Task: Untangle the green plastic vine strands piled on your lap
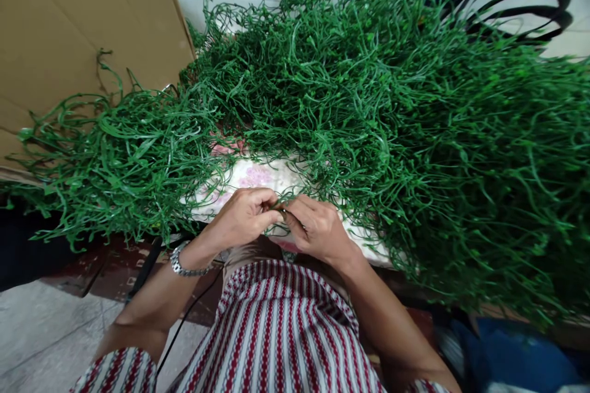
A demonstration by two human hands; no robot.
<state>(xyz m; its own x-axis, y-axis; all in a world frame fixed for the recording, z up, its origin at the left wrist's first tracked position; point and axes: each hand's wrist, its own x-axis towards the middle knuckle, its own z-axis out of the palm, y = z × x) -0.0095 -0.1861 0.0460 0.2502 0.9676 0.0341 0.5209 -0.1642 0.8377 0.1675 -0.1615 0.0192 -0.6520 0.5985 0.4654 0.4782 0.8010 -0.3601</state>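
Note:
My left hand point(244, 216) and my right hand point(316, 227) meet fingertip to fingertip low in the middle, both pinched on a thin green plastic stem point(282, 207). A silver bracelet point(184, 264) circles my left wrist. A huge heap of green plastic stems point(415, 135) spreads behind and to the right of my hands. A smaller heap of the same stems point(115, 159) lies to the left. Under my hands lies a white cloth with pink flowers point(258, 175).
A brown cardboard sheet point(69, 18) stands at the back left. A dark chair frame point(516, 6) shows at the top right against white wall tiles. A dark wooden table edge point(106, 267) runs at the lower left, with grey floor below. Something blue point(520, 350) sits at the lower right.

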